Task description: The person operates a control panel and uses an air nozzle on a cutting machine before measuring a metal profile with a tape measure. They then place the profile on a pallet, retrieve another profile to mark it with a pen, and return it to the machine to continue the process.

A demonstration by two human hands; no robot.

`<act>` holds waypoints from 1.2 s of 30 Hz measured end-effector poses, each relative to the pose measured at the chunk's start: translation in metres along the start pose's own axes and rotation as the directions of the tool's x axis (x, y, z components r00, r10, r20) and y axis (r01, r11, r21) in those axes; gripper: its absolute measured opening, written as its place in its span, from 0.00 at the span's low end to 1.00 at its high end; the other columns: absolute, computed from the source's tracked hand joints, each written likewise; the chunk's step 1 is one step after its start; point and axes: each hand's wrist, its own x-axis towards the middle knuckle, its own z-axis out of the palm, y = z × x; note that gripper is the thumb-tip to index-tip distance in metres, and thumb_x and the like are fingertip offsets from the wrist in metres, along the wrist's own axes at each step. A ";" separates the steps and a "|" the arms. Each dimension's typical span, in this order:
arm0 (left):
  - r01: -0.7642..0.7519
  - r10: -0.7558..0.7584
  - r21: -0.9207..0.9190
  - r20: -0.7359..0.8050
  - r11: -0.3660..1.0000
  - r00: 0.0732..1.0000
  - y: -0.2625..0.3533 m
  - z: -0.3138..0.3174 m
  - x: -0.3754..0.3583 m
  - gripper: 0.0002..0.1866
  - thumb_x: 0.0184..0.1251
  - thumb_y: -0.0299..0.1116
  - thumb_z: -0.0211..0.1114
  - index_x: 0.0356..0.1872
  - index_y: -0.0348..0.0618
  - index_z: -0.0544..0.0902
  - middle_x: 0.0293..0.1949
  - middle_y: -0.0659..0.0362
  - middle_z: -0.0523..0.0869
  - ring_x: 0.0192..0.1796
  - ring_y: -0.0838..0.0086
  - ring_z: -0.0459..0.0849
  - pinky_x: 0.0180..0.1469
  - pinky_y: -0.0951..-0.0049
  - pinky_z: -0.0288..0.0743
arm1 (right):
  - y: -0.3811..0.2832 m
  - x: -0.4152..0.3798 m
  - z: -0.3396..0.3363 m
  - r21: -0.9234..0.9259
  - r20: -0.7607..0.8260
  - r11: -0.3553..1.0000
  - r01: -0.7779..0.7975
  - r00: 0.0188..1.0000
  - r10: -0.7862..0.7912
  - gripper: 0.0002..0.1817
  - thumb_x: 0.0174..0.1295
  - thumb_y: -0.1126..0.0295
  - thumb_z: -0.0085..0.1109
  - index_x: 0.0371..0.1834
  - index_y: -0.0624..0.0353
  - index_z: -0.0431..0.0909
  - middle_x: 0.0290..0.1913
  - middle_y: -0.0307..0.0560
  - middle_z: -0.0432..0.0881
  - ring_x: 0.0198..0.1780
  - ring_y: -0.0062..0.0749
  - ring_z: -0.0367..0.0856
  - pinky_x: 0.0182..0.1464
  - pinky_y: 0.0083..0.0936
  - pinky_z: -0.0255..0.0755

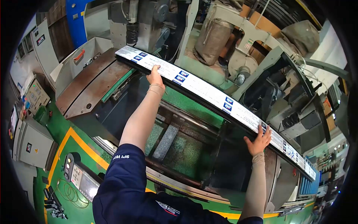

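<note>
A long, straight bar (205, 89) with dark sides and a white, printed top runs diagonally across the machine, from upper left to lower right. My left hand (155, 77) grips its near edge left of the middle, one digit on the white top and the other fingers hidden. Toward the right end, my right hand (259, 141) rests against the bar with fingers spread over the top and the thumb apart. Under the far left end lies a rusty, curved machine bed (87, 84). Handwritten marks show on the white surface near the right end.
Below the bar is a recessed machine frame with rails and a grey metal strip (166, 142). A control panel with a screen (84, 181) stands at lower left, near a coiled cable (71, 192). A blue ribbed part (309, 183) is at right. Yellow lines (87, 149) mark the green floor.
</note>
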 end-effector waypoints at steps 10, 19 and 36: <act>0.125 -0.161 0.249 0.133 0.960 0.978 0.028 -0.020 -0.011 0.32 0.63 0.51 0.66 0.58 0.34 0.78 0.54 0.53 0.85 0.51 0.63 0.85 0.54 0.55 0.79 | 0.003 -0.007 -0.010 -0.006 -0.084 0.999 -0.050 0.995 0.049 0.45 0.44 0.49 0.77 0.69 0.41 0.68 0.75 0.61 0.55 0.77 0.64 0.49 0.73 0.59 0.46; -0.419 0.130 0.763 0.412 0.492 0.902 0.040 -0.038 -0.029 0.43 0.54 0.61 0.73 0.59 0.34 0.75 0.55 0.47 0.79 0.53 0.57 0.77 0.53 0.56 0.71 | -0.008 0.021 0.007 -0.083 0.066 0.996 -0.025 0.997 0.031 0.54 0.42 0.33 0.73 0.72 0.48 0.65 0.75 0.62 0.58 0.77 0.63 0.51 0.74 0.58 0.50; -0.938 -0.164 0.081 0.976 -0.337 0.143 -0.001 -0.010 -0.003 0.43 0.42 0.39 0.81 0.65 0.58 0.73 0.64 0.58 0.75 0.70 0.61 0.69 0.69 0.48 0.58 | -0.021 0.061 0.007 -0.176 0.056 0.980 0.090 0.995 -0.081 0.54 0.34 0.75 0.78 0.73 0.44 0.66 0.71 0.52 0.69 0.73 0.47 0.64 0.70 0.50 0.60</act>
